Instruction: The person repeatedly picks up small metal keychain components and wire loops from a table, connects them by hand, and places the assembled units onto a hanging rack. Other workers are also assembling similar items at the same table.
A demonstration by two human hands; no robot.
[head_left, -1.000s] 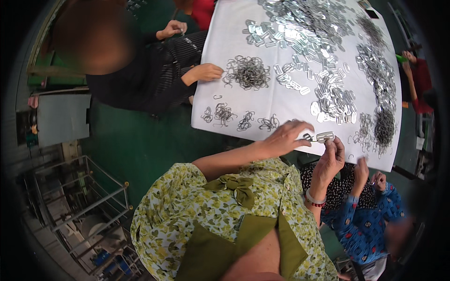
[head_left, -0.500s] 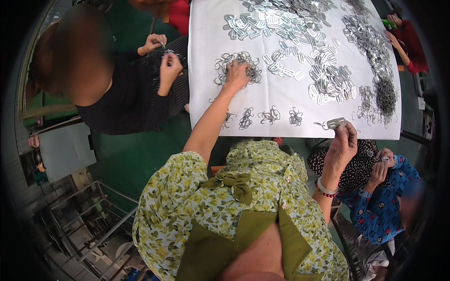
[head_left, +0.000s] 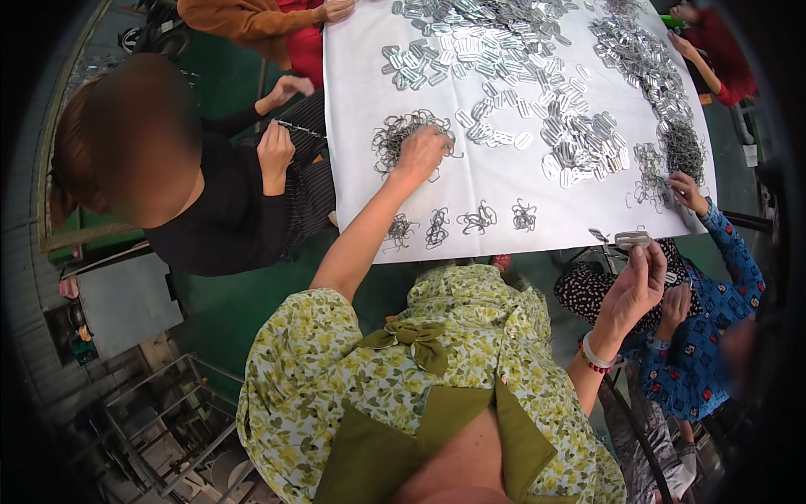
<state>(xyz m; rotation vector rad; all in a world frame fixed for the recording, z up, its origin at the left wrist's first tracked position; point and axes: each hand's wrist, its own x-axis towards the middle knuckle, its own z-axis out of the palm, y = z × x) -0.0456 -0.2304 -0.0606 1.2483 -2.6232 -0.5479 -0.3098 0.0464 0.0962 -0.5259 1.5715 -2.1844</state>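
On the white surface (head_left: 504,202), the left hand (head_left: 420,151) clutches the tangled wire-clip heap (head_left: 395,139) beneath it, while the right hand (head_left: 635,281) pinches a flat metal piece (head_left: 632,239) whose clips may snag, dragging extras off.

- My left hand (head_left: 422,151) has left the desk's (head_left: 504,181) near edge and now rests on the tangled wire clip pile (head_left: 401,134).
- My right hand (head_left: 634,290) has pulled back off the edge, holding the metal piece (head_left: 631,240).

wire-ring heap (head_left: 401,137): tangled pile of thin grey metal loops, lying flat on the white sheet, upper centre of the frame
metal clips (head_left: 632,239): small silvery stack, pinched upright at the sheet's lower right edge
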